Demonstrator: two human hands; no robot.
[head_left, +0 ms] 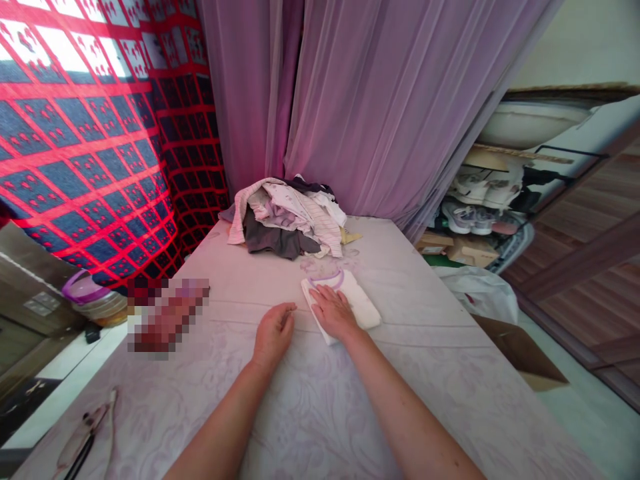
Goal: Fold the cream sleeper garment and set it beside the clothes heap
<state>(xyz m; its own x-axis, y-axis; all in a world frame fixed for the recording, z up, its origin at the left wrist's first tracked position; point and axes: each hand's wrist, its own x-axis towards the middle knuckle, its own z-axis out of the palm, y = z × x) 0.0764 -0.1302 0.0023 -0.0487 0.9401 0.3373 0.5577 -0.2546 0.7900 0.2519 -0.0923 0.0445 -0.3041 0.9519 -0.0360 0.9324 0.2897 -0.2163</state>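
A small white folded garment (357,303) with a lilac neckline lies on the pale patterned mattress (310,400). My right hand (333,310) rests flat on the garment's left half, fingers stretched out. My left hand (273,333) sits on the mattress just left of the garment, fingers loosely curled, holding nothing that I can see. Behind them, a heap of unfolded clothes (287,217) in white, pink stripes and dark grey lies near the far edge.
A purple curtain (380,107) hangs behind the bed, a red and blue patterned cloth (85,140) at the left. Shoes on a rack (475,200) and a cardboard box (520,353) stand at the right. A dark tool (85,433) lies near the left front corner.
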